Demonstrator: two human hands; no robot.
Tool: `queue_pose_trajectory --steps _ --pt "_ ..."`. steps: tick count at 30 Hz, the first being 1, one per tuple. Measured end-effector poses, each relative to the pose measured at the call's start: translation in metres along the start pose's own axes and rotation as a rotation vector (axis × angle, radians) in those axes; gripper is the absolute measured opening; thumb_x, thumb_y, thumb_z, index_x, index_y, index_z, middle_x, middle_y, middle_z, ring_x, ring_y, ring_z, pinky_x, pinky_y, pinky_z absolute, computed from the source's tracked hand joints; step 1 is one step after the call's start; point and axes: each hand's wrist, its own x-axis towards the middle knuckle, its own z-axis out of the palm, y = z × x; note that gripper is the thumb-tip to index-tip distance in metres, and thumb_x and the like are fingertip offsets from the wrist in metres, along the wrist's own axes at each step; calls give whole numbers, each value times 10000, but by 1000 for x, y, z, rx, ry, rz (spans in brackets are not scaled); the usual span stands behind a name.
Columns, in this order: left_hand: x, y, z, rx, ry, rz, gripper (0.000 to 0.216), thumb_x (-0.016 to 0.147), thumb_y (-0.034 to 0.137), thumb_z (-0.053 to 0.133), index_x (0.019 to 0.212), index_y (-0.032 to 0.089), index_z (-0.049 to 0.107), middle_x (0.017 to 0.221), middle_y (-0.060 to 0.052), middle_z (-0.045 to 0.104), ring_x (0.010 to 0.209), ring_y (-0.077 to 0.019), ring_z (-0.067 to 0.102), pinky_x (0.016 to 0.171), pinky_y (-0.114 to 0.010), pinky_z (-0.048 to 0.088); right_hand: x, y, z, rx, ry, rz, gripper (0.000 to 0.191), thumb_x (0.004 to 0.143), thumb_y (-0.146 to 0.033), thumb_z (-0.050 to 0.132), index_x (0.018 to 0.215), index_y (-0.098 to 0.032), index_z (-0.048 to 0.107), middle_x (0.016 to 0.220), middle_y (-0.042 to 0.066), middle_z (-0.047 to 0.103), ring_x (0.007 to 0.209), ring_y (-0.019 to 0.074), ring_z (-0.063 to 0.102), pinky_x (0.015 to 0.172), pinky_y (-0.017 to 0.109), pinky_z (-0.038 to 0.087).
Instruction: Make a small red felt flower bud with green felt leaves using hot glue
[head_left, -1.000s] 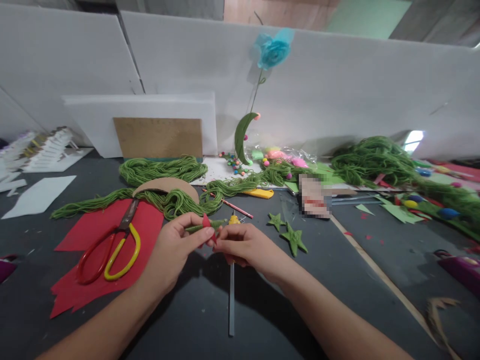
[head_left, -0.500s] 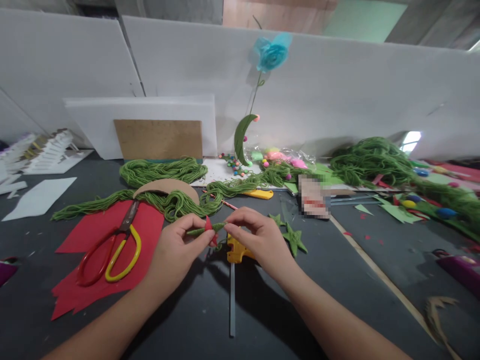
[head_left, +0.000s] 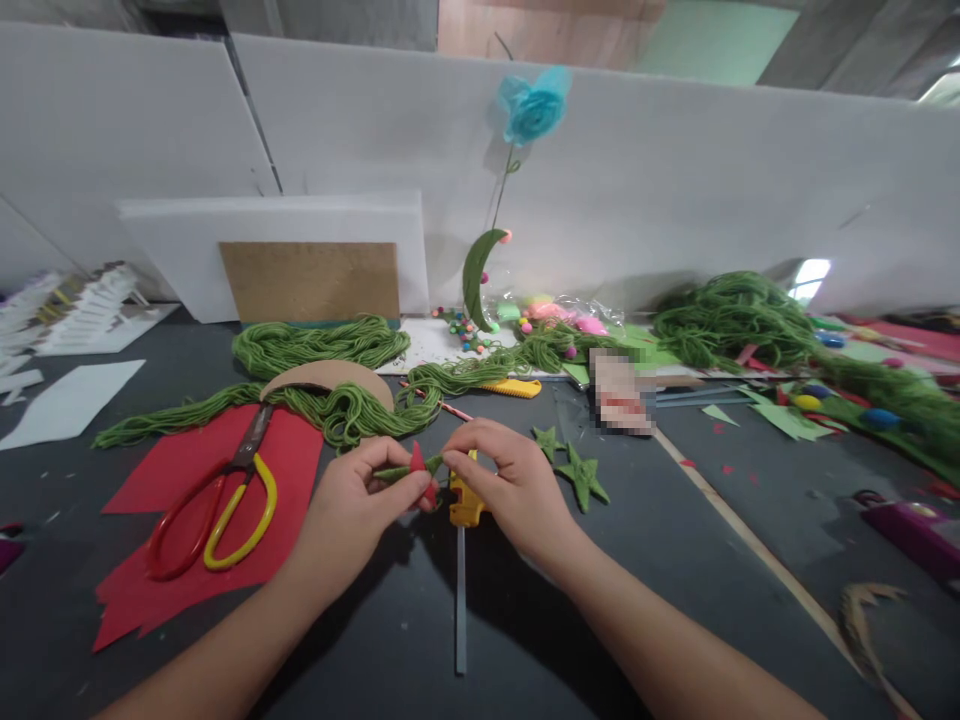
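My left hand (head_left: 356, 495) pinches a small red paper piece (head_left: 417, 462), seemingly a star, partly wrapped in green yarn (head_left: 433, 464). Red points stick out above and below the wrapped part. My right hand (head_left: 510, 485) is closed, thumb and forefinger pinched on the green yarn at the right tip; the exact strand is hidden. Under and behind the hands lies a yellow glue gun (head_left: 466, 505), partly covered, with a long grey glue stick (head_left: 460, 600) pointing toward me. Two green yarn-wrapped stars (head_left: 583, 478) rest right of my right hand.
Scissors (head_left: 244, 455) with red and yellow handles lie on red paper (head_left: 289, 530) at left. Green yarn skeins (head_left: 322, 343) and a brown card crescent (head_left: 330, 376) are behind. A yellow cutter (head_left: 514, 388), a blue flower (head_left: 535, 108) and a purple tool (head_left: 911, 535) also show.
The camera view has shifted slightly, so things sit a little farther left. Both hands keep hold of the piece, which has tilted slightly; the fingers have shifted only a little.
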Motion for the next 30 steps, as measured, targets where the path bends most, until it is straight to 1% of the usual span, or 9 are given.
queue_pose_trajectory --steps 5,8,11,15,20,24,26,28,30 --pt "6 -5 -3 -165 27 -31 127 687 244 669 641 174 574 577 35 636 587 -118 590 590 -212 453 4 2 -2 143 -28 195 148 809 -267 541 838 -201 671 843 26 670 808 158 602 757 287 443" --pt "8 -8 -2 -174 18 -46 130 693 242 670 643 168 576 572 33 633 584 -114 586 587 -211 449 4 4 0 187 -4 285 108 763 -271 586 774 -180 642 749 4 638 716 139 580 684 261 440" --pt "7 -9 0 -150 -4 -47 118 705 230 661 651 165 578 561 33 634 573 -107 585 585 -205 442 2 2 3 169 -4 262 77 748 -229 583 703 -171 609 673 -16 591 637 116 538 624 237 417" --pt "6 -9 1 -176 -11 -33 135 699 220 670 628 164 569 547 41 624 567 -102 586 586 -198 443 -2 -2 4 99 32 144 104 756 -201 567 661 -178 599 653 -19 578 641 117 526 644 240 407" --pt "4 -9 -1 -258 32 -8 135 683 226 695 656 170 576 586 45 647 586 -98 601 607 -194 453 -1 -1 2 325 28 259 171 801 -292 536 721 -180 638 721 4 627 728 138 571 706 260 424" --pt "5 -10 -1 -275 56 12 139 677 231 703 674 177 575 595 50 653 596 -102 615 620 -196 456 0 0 3 436 86 301 97 748 -276 587 722 -191 624 735 -6 607 733 136 562 736 275 425" --pt "5 -11 -1 -251 56 21 129 680 232 700 679 174 586 596 44 659 589 -100 608 618 -194 452 -2 -1 5 468 45 292 72 716 -214 582 769 -197 627 790 1 617 774 143 567 758 281 426" --pt "6 -12 0 -239 53 18 125 678 232 697 676 172 588 581 40 656 570 -97 594 605 -191 447 -3 -1 9 559 -49 300 220 671 -134 551 871 -206 611 860 7 623 827 149 573 780 288 427" --pt "6 -14 2 -242 52 15 122 678 233 691 676 171 586 565 36 650 552 -97 580 593 -194 443 -5 -1 14 647 -146 330 361 636 -83 503 968 -213 562 851 1 614 819 143 578 789 293 429"
